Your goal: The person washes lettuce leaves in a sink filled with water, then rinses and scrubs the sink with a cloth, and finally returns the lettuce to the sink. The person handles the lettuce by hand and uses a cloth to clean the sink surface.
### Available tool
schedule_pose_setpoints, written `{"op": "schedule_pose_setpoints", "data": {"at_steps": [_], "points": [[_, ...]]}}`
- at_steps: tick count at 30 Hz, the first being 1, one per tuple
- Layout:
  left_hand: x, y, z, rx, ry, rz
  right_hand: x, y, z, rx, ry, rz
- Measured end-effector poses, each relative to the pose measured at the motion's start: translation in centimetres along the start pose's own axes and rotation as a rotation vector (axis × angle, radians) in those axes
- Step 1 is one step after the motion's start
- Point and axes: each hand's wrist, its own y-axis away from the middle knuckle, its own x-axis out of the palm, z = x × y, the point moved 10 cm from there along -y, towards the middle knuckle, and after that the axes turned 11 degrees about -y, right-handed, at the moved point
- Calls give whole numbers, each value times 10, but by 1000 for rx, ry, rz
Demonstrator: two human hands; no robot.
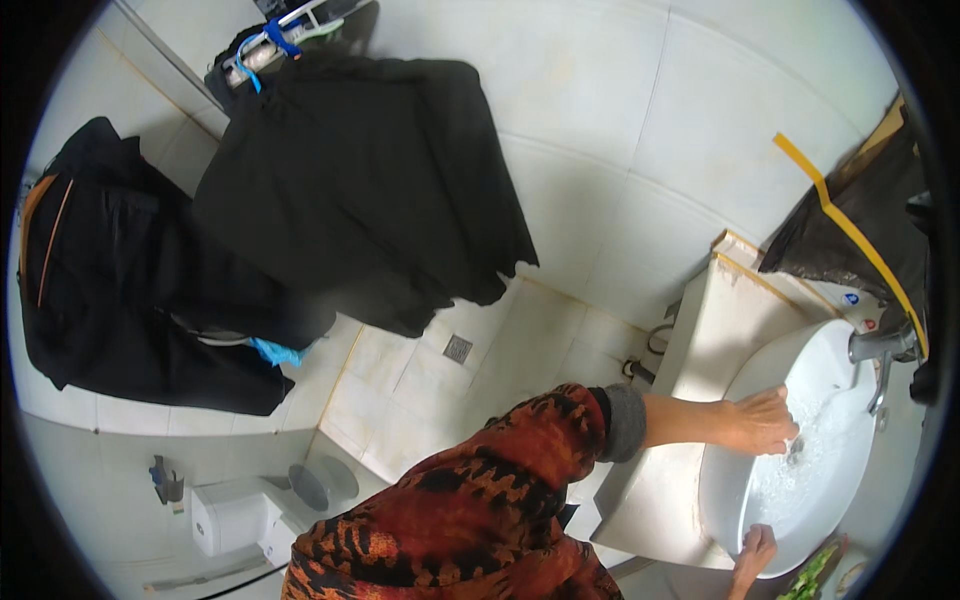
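Observation:
A white oval washbasin (724,499) holds clear, rippling water with bright glints. My left hand (757,424) reaches over its near side, fingers bent down towards the water and a dark round spot, seemingly the drain. Whether something small is between those fingertips is unclear. Lower in the picture, my right hand (757,547) is at the basin's near rim with curled fingers; its grip cannot be made out. A metal tap (881,345) stands at the basin's far side. A rolled grey cuff and a red, orange and black patterned sleeve (517,465) cover my left arm.
A pale counter (675,465) supports the basin. Leafy greens (814,574) lie beside it. Dark garments (360,187) hang at the left, above a tiled floor with a drain grate (457,349). A black plastic bag (840,240) and yellow strap (862,232) are near the tap.

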Motion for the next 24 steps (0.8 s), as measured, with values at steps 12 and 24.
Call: {"op": "schedule_pose_setpoints", "data": {"at_steps": [12, 24], "points": [[15, 4, -2, -332, -13, -226, 7, -2, 11, -96, 53, 53], [38, -6, 3, -332, -203, -111, 13, 6, 43, -98, 180, 107]]}}
